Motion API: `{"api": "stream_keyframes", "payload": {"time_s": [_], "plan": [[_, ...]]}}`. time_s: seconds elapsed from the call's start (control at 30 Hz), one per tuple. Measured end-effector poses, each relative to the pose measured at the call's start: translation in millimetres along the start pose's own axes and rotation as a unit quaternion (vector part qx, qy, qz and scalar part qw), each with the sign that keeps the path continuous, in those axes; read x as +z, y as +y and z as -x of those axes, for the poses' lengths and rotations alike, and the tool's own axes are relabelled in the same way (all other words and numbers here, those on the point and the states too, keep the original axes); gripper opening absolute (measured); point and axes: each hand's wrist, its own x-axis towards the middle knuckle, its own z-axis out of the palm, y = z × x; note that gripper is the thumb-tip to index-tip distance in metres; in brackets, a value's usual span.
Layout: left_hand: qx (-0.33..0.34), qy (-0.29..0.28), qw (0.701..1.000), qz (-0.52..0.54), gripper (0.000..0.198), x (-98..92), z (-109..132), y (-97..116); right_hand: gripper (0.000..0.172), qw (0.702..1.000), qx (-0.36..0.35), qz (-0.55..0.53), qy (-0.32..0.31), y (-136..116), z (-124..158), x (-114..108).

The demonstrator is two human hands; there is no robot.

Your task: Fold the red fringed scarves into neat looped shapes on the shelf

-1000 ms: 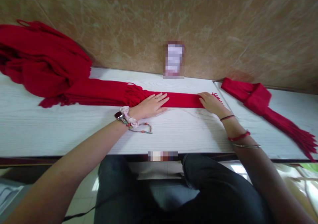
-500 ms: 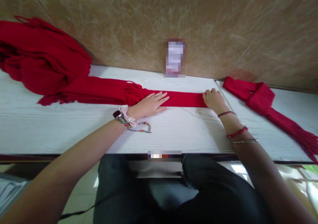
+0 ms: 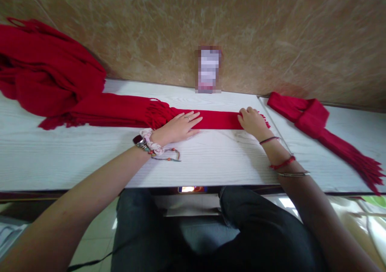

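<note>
Scarf (image 3: 218,120), red and flat, lies along the worktop (image 3: 208,163) in front of us, and we see plainly only the stretch between our hands. Our left hand (image 3: 179,127) covers part of its nine o'clock end, where loose tassels (image 3: 157,113) bunch up; we cannot tell how far the strip runs beneath them. Our right hand (image 3: 253,121) hides most of the other end, though a short fringe (image 3: 265,120) peeks out just past the knuckles. The long axis runs from nine to three o'clock, nearly parallel to the worktop's near edge, with that fringe pointing to three.

Our left grip is spread flat, palm down, holding nothing between the fingers; our right is curled onto the cloth (whether it pinches any, we cannot make out).

At ten o'clock from our left hand a big red heap (image 3: 54,71) is cut off by the picture's border, and a fringed red stack (image 3: 117,111) reaches from it to the tassels, crowding that end. At three o'clock from our right hand lies a folded scarf (image 3: 313,115), its tail aimed at four. At twelve, a pixelated rectangle (image 3: 208,69) shows against the brown wall (image 3: 144,34).
</note>
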Motion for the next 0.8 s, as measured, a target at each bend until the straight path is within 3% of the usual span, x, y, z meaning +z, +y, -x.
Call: {"api": "stream_keyframes", "payload": {"time_s": [0.13,0.23,0.37,0.43,0.5,0.7,0.8], "plan": [[-0.001,-0.006,1.0,0.0,0.061,0.0,0,0,0.038,0.992,0.122,0.014,0.007,29,5,6],[0.0,-0.001,1.0,-0.001,0.061,0.3,0,0,0.038,0.988,0.149,0.002,0.044,38,6,3],[-0.002,0.002,1.0,-0.002,0.06,0.8,0,0,0.038,0.994,0.03,-0.032,0.101,21,-1,-3],[-0.005,-0.001,1.0,-0.002,0.06,0.2,0,0,0.037,0.996,-0.046,-0.039,0.066,9,-4,-2],[-0.007,-0.004,1.0,0.0,0.059,-1.0,0,1,0.036,0.997,-0.067,-0.032,0.032,3,-5,1],[-0.005,-0.004,1.0,0.005,0.059,-4.2,1,3,0.038,0.992,0.123,-0.022,0.011,33,3,10],[-0.003,-0.001,1.0,0.007,0.059,-4.2,1,4,0.036,0.985,0.156,-0.039,0.064,42,6,6]]}}
